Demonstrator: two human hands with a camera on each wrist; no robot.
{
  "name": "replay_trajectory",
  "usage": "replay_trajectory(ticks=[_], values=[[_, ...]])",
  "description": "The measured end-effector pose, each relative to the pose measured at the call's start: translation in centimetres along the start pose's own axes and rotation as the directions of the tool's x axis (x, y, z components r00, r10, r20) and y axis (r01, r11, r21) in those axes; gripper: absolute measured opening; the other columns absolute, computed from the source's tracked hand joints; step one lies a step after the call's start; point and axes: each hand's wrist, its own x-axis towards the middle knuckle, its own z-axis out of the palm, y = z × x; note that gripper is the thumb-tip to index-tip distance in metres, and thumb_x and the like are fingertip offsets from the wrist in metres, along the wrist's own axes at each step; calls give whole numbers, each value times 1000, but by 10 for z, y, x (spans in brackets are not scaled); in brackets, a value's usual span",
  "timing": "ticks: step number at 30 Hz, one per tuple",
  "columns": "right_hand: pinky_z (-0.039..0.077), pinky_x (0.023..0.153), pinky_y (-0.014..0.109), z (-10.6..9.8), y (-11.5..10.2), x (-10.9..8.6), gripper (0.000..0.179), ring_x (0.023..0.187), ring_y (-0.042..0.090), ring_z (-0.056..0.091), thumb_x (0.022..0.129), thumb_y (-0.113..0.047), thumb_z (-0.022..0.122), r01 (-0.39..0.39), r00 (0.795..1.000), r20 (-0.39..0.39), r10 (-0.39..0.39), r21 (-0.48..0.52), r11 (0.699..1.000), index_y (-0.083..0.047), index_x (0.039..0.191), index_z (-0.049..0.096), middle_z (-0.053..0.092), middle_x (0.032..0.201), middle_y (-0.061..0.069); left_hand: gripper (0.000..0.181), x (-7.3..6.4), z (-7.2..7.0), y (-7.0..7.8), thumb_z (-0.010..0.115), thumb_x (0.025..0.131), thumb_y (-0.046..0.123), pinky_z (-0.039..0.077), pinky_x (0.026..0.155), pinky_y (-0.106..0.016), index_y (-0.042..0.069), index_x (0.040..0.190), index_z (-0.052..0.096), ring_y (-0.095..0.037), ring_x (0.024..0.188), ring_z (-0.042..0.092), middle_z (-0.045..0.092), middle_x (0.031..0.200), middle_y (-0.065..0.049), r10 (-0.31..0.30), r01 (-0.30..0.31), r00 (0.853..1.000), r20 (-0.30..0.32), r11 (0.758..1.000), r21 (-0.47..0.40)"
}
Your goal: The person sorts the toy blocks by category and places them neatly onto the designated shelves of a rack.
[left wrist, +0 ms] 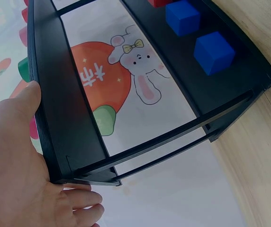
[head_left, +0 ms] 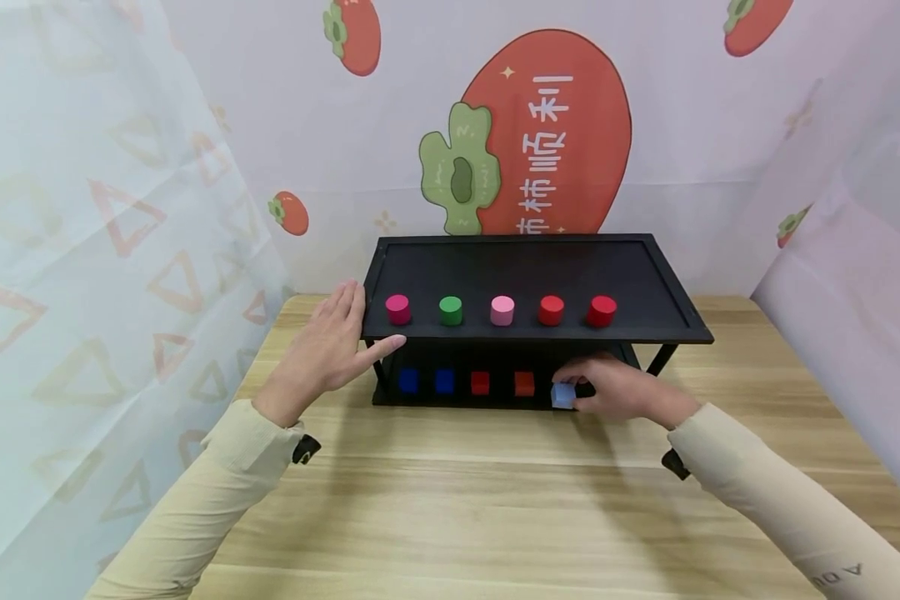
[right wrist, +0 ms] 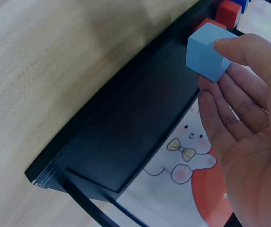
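A black two-tier rack point(head_left: 517, 271) stands on the wooden table. My right hand point(head_left: 618, 387) pinches a light blue cube point(right wrist: 205, 51) between thumb and fingers, at the right end of the row on the lower tier. Left of that cube sit an orange-red cube point(head_left: 524, 384), a red cube point(head_left: 480, 383) and two blue cubes point(head_left: 445, 382). Against the rack's upper left corner rests my left hand point(head_left: 322, 350), its fingers extended along the side and the thumb by the front edge.
Along the upper tier's front stand a magenta cylinder point(head_left: 398, 310), a green cylinder point(head_left: 451, 311), a pink cylinder point(head_left: 502, 311) and two red cylinders point(head_left: 602, 312). Patterned cloth point(head_left: 345, 150) hangs behind and at both sides. Slanted black legs point(head_left: 662, 359) join the two tiers.
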Motion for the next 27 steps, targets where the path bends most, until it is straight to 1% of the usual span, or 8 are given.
replay_trajectory(ticks=[6, 10, 14, 19, 23, 27], values=[[62, 96, 53, 2, 11, 5, 34, 108, 29, 74, 92, -2, 77, -27, 999, -17, 28, 50, 998, 0, 125, 72, 76, 120, 14, 109, 0, 0, 1, 43, 103, 72, 8, 136, -55, -8, 166, 6, -42, 166, 6, 5, 177, -25, 1, -1, 1000, -6, 1000, 9], [61, 97, 52, 4, 16, 6, 34, 110, 30, 73, 92, -2, 78, -34, 999, -19, 35, 42, 999, -1, 126, 72, 75, 122, 14, 109, 0, 1, 2, 44, 103, 72, 8, 136, -55, -8, 166, 6, -42, 166, 7, 5, 177, -25, -2, 2, 1000, -6, 1000, 6], [61, 99, 52, 3, 18, 7, 36, 113, 31, 72, 93, -3, 78, -62, 998, -5, 62, 36, 997, -1, 127, 72, 74, 124, 15, 109, -1, 1, 3, 44, 103, 72, 9, 136, -56, -7, 166, 6, -42, 166, 7, 5, 177, -25, -6, 6, 1000, -8, 1000, -1], [60, 102, 54, 1, 19, 8, 37, 117, 34, 70, 94, -3, 77, -108, 994, 24, 107, 57, 993, 1, 130, 70, 73, 127, 18, 109, -1, 1, 3, 43, 103, 72, 9, 136, -56, -7, 166, 6, -42, 166, 7, 6, 177, -25, -4, 4, 1000, -14, 1000, -9], [59, 102, 55, 1, 22, 8, 38, 118, 36, 69, 94, -4, 77, -110, 994, 32, 108, 67, 992, 2, 131, 70, 72, 128, 19, 108, -1, 1, 2, 44, 103, 72, 8, 136, -56, -7, 166, 5, -42, 166, 7, 5, 177, -25, -2, 2, 1000, -12, 1000, -8], [59, 102, 55, 1, 24, 8, 38, 120, 36, 68, 94, -4, 76, -103, 994, 32, 101, 55, 993, 1, 131, 70, 72, 129, 19, 108, 0, 1, 1, 43, 103, 71, 7, 136, -55, -7, 166, 5, -42, 166, 6, 5, 177, -25, -1, 1, 1000, -9, 1000, 1]])
